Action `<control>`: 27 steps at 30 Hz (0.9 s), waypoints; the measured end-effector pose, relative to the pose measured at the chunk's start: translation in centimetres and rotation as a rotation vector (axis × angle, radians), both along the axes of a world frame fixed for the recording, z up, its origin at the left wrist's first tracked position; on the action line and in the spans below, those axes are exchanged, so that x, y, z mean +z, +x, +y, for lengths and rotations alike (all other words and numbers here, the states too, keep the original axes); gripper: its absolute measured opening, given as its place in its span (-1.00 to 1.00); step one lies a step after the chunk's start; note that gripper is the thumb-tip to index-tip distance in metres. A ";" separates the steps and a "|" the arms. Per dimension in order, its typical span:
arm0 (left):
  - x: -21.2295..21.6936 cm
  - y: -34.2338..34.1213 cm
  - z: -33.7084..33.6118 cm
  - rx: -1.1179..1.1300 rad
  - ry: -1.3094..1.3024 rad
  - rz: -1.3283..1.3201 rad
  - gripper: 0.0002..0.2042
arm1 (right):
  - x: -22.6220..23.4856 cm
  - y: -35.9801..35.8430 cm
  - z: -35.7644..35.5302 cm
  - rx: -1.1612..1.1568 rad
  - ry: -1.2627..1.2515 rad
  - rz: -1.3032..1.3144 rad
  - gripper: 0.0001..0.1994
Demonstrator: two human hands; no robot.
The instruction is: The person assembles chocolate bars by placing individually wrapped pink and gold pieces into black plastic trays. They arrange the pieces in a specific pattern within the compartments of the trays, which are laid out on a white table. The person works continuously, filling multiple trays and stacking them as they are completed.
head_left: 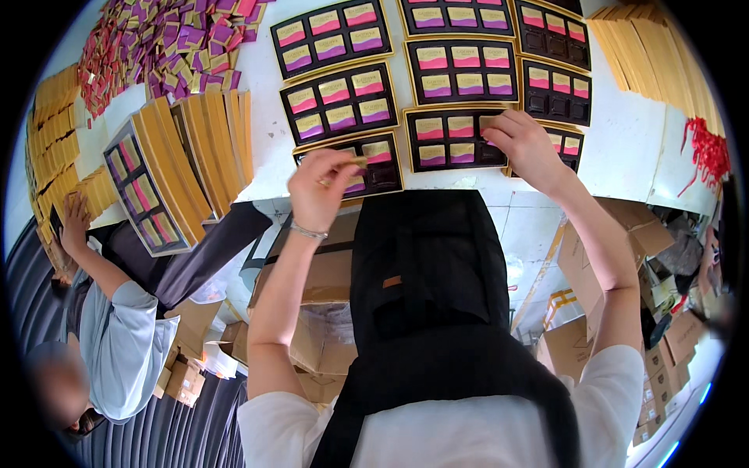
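Observation:
My left hand (316, 187) is closed around small gold-wrapped chocolate squares (360, 162), over the nearest box of the left column (386, 178), and covers part of its tray. Chocolates show in its upper row and lower left, and dark slots at the lower right. My right hand (530, 148) pinches a wrapped chocolate (488, 141), mostly hidden by the fingers, at the right end of the nearest middle box (446, 169). Pink-and-gold pieces fill that box's visible upper slots, purple-and-gold ones the lower.
More boxes (460, 70) stand in columns on the white table (261, 140). A heap of loose chocolates (183, 47) lies far left, beside stacked gold boxes (168, 148). At the right are more gold boxes (647, 58) and red ribbons (706, 156). A co-worker's hand (74, 222) is at the left.

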State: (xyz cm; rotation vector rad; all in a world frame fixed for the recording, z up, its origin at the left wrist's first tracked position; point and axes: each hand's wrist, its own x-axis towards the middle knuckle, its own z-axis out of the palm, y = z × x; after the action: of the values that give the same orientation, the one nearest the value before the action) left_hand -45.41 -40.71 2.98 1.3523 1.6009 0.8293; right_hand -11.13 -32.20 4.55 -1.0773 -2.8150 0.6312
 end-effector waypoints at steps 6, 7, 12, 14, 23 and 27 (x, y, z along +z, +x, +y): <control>-2.7 2.9 -3.5 -0.148 0.295 0.391 -0.81 | -1.3 -0.9 -2.7 -0.058 0.073 0.074 -0.78; -2.4 3.4 -3.6 -0.154 0.348 0.486 -0.80 | -1.2 -0.8 -3.0 -0.108 0.077 0.090 -0.77; -2.2 4.1 -5.8 -0.481 0.388 0.806 -0.56 | -1.7 -0.2 -8.1 -0.443 0.026 0.103 -0.54; -4.0 3.8 -7.1 -0.525 0.417 0.833 -0.53 | -2.0 -1.3 -10.2 -0.471 0.007 0.044 -0.43; -5.3 3.3 -6.9 -0.555 0.489 0.909 -0.64 | -4.2 0.3 -11.9 -0.338 0.106 -0.257 -0.36; -5.9 3.4 -6.9 -0.555 0.498 0.915 -0.64 | -4.0 0.0 -11.8 -0.332 0.083 -0.284 -0.35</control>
State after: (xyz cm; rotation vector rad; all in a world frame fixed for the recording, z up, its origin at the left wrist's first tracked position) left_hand -41.97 -47.61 -2.92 2.6425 1.5271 0.2476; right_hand -11.13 -43.97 0.59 -1.6852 -2.7479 0.3497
